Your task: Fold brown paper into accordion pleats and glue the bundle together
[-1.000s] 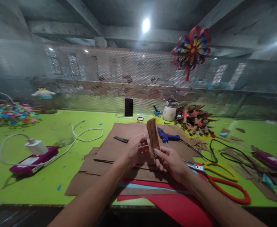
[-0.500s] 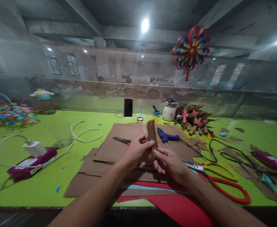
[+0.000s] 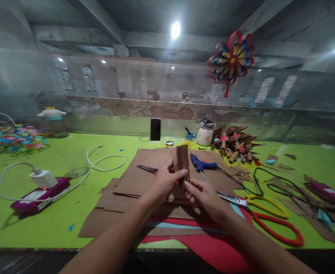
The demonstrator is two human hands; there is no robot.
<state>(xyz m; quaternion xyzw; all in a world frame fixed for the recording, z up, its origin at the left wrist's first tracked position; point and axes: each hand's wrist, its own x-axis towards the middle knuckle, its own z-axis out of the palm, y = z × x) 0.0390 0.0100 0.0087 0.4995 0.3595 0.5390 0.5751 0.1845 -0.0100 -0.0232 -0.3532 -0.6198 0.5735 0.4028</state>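
Note:
A bundle of folded brown paper stands upright between my hands, its pleated edges facing me. My left hand grips its left side, thumb across the front. At the lower right of the bundle, my right hand pinches the bottom with thumb and fingers. Brown paper sheets lie stacked underneath. A blue glue gun rests on them just right of the bundle, and a black utility knife lies to the left. Scissors with yellow and red handles lie beside my right forearm.
Finished-looking brown paper pieces with red stars are heaped at the back right near a white jar. Purple power strips sit at both sides, with cables. Colourful paper stars are piled far left. Red paper overhangs the front edge.
The paper bundle has turned and fanned wider, showing more of its pleats. Both hands keep hold of it in nearly the same place.

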